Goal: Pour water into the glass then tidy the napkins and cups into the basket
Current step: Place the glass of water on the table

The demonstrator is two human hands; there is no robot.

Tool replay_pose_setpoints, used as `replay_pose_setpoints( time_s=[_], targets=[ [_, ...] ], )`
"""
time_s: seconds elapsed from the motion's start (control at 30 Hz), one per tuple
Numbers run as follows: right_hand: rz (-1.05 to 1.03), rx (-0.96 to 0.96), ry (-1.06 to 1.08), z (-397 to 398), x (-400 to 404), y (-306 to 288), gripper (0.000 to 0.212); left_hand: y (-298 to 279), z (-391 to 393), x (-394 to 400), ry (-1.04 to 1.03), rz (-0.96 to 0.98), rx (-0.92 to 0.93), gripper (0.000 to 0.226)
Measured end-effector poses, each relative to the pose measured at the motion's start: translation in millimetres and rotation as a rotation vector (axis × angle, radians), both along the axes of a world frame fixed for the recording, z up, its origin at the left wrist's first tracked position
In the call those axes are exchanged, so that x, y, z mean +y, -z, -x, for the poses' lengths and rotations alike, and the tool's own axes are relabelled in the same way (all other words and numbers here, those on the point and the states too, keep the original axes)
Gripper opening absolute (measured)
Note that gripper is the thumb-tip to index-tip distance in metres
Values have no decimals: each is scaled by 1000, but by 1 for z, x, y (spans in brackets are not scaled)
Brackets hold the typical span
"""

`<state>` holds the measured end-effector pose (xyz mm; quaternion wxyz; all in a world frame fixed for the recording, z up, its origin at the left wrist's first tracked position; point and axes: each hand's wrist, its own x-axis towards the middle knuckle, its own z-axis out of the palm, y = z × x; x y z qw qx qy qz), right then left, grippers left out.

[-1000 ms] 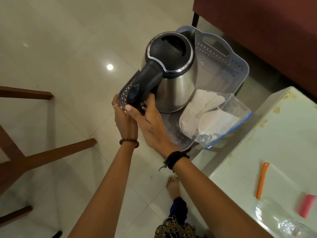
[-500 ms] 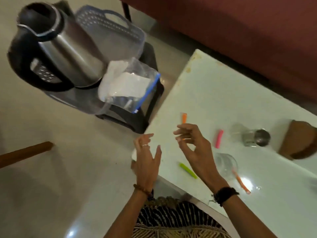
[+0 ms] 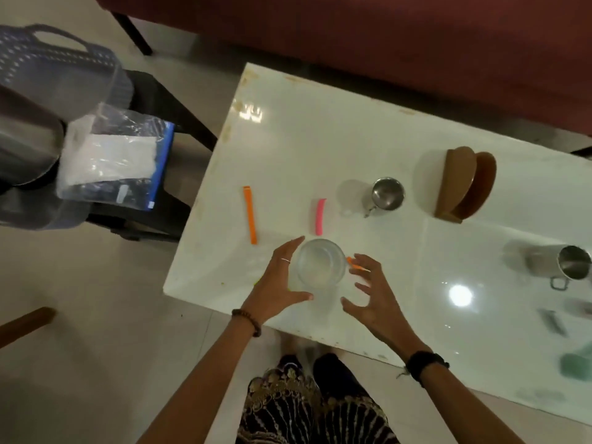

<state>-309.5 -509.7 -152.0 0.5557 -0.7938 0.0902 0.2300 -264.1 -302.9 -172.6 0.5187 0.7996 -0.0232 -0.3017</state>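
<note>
The glass (image 3: 321, 263) is standing near the table's (image 3: 288, 149) six o'clock edge, seemingly holding water. It is judged rigid, smooth, breakable and likely slippery, so its side walls are best being gripped from opposite sides and kept level. The left hand (image 3: 278, 283) is being held spread at its nine o'clock, the right hand (image 3: 368, 293) at its four o'clock; both are open, gripping nothing. The basket (image 3: 57, 75) is sitting well apart at ten o'clock.
</note>
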Motion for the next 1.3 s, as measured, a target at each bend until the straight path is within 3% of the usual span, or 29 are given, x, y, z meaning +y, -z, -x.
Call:
replay_pose_setpoints(
  time_s=[0.17, 0.47, 0.67, 1.0, 1.3],
  targets=[
    [-47, 51, -152, -14, 4, 39, 95, 20, -11, -6, 96, 66, 10, 100],
    [-85, -115, -138, -32, 9, 42, 86, 19, -14, -9, 38, 32, -87, 82],
    [-86, -172, -126, -30, -20, 4, 88, -22, -16, -36, 76, 10, -160, 82],
    [-19, -287, -50, -18, -183, -88, 87, -100, -25, -199, 239, 127, -292, 81],
    [46, -277, -51, -42, -341, -81, 82, -73, -52, -364, 291, 139, -357, 82]
  ],
)
